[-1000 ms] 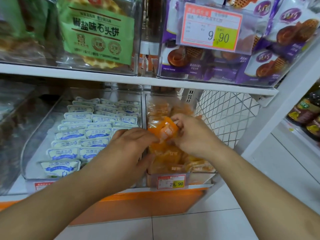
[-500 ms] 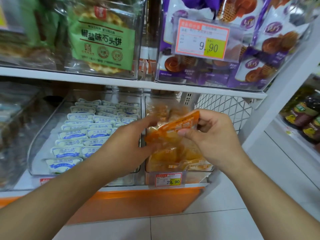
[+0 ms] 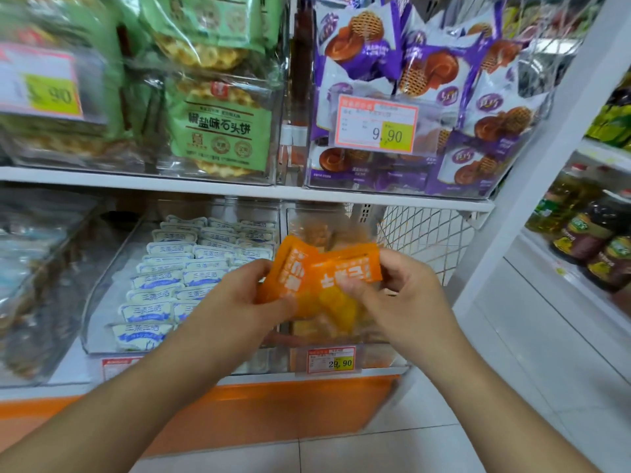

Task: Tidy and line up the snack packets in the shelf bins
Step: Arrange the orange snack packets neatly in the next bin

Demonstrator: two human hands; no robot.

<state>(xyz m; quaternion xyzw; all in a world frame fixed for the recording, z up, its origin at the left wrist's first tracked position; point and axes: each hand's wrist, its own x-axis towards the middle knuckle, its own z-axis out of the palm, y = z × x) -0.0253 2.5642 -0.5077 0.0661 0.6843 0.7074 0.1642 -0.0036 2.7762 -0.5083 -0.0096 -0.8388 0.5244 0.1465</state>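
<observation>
Two orange snack packets are lifted in front of the lower shelf's right clear bin, which holds more orange packets. My left hand grips the left packet's lower edge. My right hand pinches the right packet from its right side. The bin to the left holds white-and-blue packets lined up in rows.
The upper shelf carries bins of green cracker bags and purple pastry bags with a 9.90 price tag. A white wire mesh panel closes the shelf's right end. Bottles stand on a neighbouring shelf at right.
Both hands have lifted the orange packets up and out of the bin toward me. The view has tilted upward, showing more of the upper shelf.
</observation>
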